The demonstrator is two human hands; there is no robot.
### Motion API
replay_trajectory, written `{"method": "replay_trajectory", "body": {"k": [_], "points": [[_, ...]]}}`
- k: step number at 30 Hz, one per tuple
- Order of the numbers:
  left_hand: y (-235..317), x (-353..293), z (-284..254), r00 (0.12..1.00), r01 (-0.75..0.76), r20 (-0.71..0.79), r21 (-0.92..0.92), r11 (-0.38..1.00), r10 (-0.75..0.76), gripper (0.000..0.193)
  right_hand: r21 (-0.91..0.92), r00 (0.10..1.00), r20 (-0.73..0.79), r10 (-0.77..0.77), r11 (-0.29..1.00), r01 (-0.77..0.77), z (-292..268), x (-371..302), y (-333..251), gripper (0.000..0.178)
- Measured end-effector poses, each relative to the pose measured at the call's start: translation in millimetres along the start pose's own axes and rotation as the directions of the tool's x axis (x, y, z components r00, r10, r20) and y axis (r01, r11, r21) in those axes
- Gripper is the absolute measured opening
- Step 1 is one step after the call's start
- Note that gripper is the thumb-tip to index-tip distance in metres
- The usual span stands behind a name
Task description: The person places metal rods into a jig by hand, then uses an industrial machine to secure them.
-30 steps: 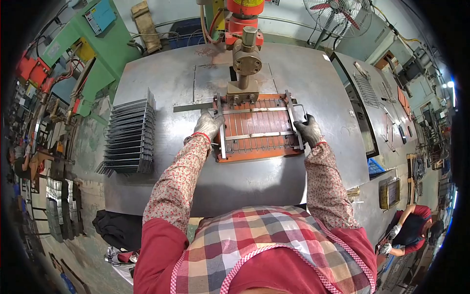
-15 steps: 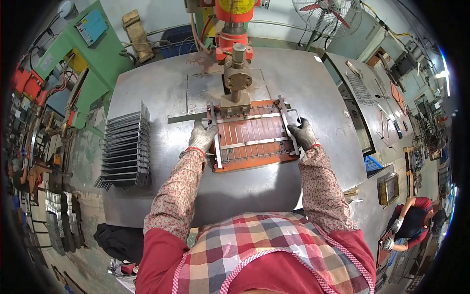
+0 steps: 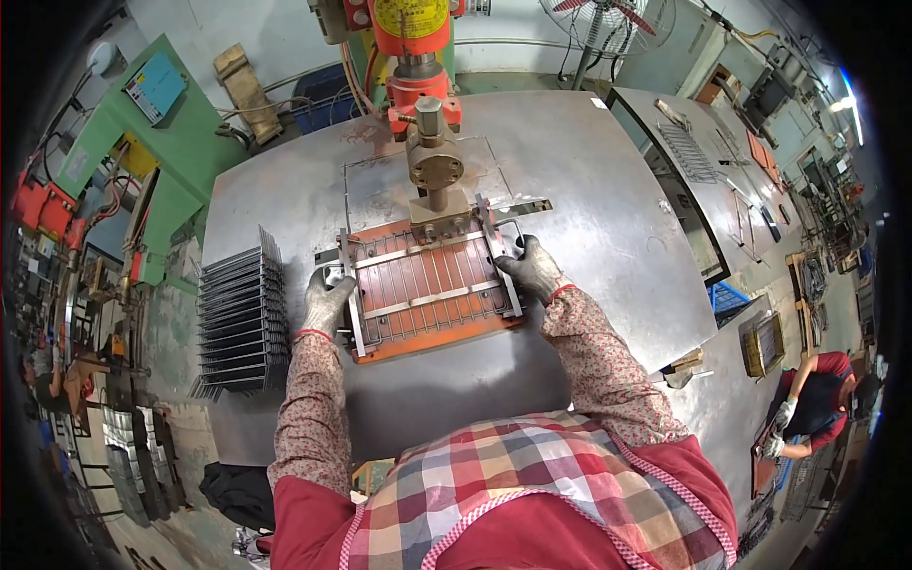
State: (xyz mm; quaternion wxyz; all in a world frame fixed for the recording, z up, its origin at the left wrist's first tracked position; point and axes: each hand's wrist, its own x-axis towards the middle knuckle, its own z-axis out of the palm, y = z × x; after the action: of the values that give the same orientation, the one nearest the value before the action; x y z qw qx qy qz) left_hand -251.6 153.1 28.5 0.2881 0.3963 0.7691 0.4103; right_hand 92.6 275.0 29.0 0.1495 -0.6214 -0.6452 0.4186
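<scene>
A reddish-brown fixture board (image 3: 456, 337) lies on the metal table, with a wire rack (image 3: 408, 280) of thin parallel rods held in it under flat metal bars. On the left side, my left hand (image 3: 328, 302), in a grey glove, is closed round the fixture's side handle. My right hand (image 3: 534, 270), gloved too, grips the bent rod handle (image 3: 513, 230) on the right. Above the rack's far edge stands the press-like machine head (image 3: 437, 171), its block low over the right part of the fixture. Whether the block touches the rods I cannot tell.
A stack of bent wire racks (image 3: 242, 318) stands at the table's left. Green machinery (image 3: 142, 142) is beyond it. On the right is a second table (image 3: 731, 180) with metal parts. A fan (image 3: 608, 24) stands behind. A co-worker (image 3: 812, 408) sits at lower right.
Both hands have slid the fixture leftward across the table, turning it slightly. The machine head, formerly over its left part, now sits over its right part. Both hands keep their hold.
</scene>
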Motion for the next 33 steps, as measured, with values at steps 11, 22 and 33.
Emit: {"method": "replay_trajectory", "body": {"k": [11, 22, 33], "points": [[11.5, -19.1, -17.7, 0.982, 0.176, 0.129, -0.323, 0.930, -0.141, 0.057, 0.016, 0.987, 0.134, 0.085, 0.996, -0.088, -21.3, -6.6, -28.5, 0.083], [24.7, -103.5, 18.4, 0.981, 0.192, -0.083, 0.328, 0.925, -0.175, 0.066, -0.617, 0.996, 0.029, -0.085, 0.782, 0.084, -28.7, -91.0, 7.4, 0.080], [51.7, -38.6, 41.0, 0.990, -0.003, -0.080, 0.820, 0.572, 0.120, 0.040, 0.794, 0.899, -0.406, -0.164, 0.423, 0.436, -143.5, -131.4, 59.9, 0.046]]}}
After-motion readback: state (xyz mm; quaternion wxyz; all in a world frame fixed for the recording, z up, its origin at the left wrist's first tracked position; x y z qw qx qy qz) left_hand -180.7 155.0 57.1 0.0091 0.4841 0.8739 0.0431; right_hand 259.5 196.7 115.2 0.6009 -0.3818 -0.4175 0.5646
